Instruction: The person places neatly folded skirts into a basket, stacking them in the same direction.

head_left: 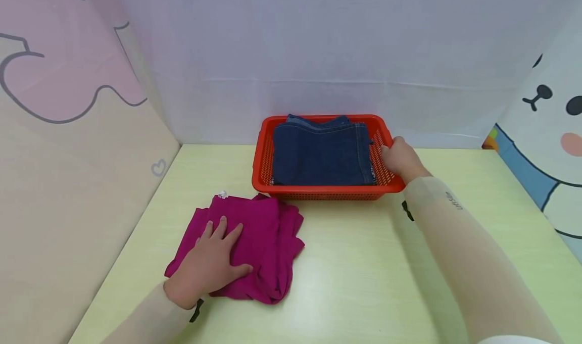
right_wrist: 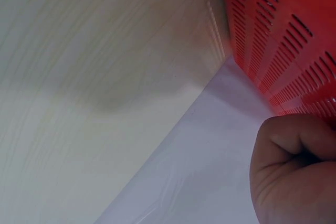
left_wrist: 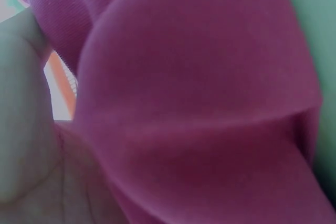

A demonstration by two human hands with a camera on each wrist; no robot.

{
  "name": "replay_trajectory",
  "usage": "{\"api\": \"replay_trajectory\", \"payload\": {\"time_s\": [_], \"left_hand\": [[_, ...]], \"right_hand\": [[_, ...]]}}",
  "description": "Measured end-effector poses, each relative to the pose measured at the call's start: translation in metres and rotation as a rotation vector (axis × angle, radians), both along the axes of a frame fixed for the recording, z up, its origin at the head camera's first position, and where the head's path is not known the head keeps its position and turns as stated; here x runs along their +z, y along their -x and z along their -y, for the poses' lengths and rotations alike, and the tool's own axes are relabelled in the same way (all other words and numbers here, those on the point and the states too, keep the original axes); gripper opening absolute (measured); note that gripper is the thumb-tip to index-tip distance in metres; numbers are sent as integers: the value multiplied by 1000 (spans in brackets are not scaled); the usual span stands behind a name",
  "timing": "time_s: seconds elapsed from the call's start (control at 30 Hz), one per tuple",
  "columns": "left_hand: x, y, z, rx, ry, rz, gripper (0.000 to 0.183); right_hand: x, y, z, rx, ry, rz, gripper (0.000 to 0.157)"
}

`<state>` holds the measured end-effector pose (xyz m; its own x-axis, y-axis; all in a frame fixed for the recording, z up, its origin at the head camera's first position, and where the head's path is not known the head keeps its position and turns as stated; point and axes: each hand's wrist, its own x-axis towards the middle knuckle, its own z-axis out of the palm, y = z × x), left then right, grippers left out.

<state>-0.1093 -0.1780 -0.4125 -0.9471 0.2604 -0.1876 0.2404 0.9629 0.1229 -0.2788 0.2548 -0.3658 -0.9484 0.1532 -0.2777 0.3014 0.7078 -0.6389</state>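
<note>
In the head view a red plastic basket (head_left: 321,189) stands at the back of the table with folded dark blue denim (head_left: 323,154) inside. My right hand (head_left: 402,157) grips the basket's right rim, fingers curled round it; the right wrist view has that hand (right_wrist: 296,171) beside the slotted red wall (right_wrist: 283,40). At the front left lies a folded magenta garment (head_left: 259,243). My left hand (head_left: 209,258) rests on it with fingers spread. Close up in the left wrist view, the magenta cloth (left_wrist: 199,66) hides most of the left hand's fingers.
The pale wooden table (head_left: 345,263) carries the basket and the garment. A white sheet (head_left: 318,46) hangs behind the basket. Cartoon-printed panels stand on the left (head_left: 68,182) and right (head_left: 564,162) sides.
</note>
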Motion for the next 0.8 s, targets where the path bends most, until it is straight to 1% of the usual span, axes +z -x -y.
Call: {"api": "replay_trajectory", "payload": {"time_s": [0.23,0.37,0.47,0.63,0.8], "left_hand": [[2,-4,-17,-14,-12,-5,98],[2,-4,-28,-22,2,-12,98],[0,-4,-35,-14,13,-8,99],[-2,-5,-47,5,5,-6,99],[-2,-8,-59,-5,15,15,99]], "right_hand": [[3,-2,2,1,-9,-15,49],[4,-3,3,-2,-1,-15,50],[4,-3,2,1,1,-13,51],[3,-3,2,2,2,-15,51],[2,-3,2,3,-1,-15,50]]}}
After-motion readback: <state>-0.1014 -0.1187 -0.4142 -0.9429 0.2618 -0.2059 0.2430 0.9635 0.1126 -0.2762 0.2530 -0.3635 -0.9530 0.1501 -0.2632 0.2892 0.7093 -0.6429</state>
